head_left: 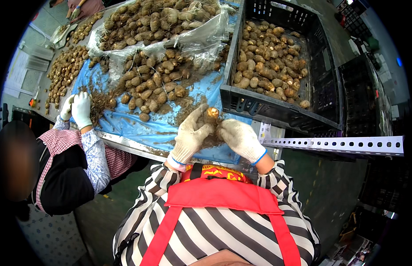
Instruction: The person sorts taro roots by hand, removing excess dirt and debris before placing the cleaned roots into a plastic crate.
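Observation:
My left hand (pixel 192 133), in a dirty white knit glove, grips a small taro corm (pixel 212 112) whose pale cut end faces up. Close beside it, my right hand (pixel 241 138), gloved the same way, curls its fingers at brown root fibres (pixel 216 128) under the corm. Whether the right fingertips pinch these fibres or only touch them is hidden. Below both hands lies a soil-strewn blue plastic sheet (pixel 152 131). A loose heap of taro corms (pixel 152 86) rests on it, in front of a torn, translucent woven sack (pixel 199 36) filled with more.
At the right, a black plastic crate (pixel 276 111) holds many taro corms (pixel 269 60). A perforated white metal bar (pixel 332 143) juts out below it. Left of me, a co-worker's gloved hands (pixel 80 108) work over the sheet. More corms (pixel 66 69) lie along the table's far left.

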### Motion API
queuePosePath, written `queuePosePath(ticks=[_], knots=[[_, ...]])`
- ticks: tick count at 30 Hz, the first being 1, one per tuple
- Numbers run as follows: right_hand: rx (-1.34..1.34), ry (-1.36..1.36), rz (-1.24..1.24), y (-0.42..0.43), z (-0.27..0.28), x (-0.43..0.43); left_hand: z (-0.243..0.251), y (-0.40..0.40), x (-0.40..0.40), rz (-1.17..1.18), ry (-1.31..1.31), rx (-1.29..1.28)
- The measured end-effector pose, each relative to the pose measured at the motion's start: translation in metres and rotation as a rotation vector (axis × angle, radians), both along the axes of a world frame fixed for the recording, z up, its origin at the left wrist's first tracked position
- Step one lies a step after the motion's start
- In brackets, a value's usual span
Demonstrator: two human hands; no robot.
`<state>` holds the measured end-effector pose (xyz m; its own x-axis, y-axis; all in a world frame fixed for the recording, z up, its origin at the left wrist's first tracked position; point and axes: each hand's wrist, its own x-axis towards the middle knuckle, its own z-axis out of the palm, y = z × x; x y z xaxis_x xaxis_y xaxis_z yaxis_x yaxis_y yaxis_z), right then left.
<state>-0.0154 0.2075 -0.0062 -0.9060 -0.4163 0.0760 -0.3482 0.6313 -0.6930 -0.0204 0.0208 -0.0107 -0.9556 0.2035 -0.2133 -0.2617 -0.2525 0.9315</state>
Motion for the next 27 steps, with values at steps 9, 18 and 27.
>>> queuePosePath(ticks=[9, 18, 27], knots=[[-0.166, -0.214, -0.230, -0.008, -0.006, 0.000, -0.017, -0.003, 0.008, -0.034, 0.244, -0.262], [-0.001, 0.022, 0.142, -0.002, 0.010, 0.000, -0.029, 0.003, 0.010, 0.038, 0.198, -0.109], [-0.344, 0.043, -0.135, 0.003, 0.016, -0.002, 0.002, -0.010, 0.006, -0.198, -0.125, 0.137]])
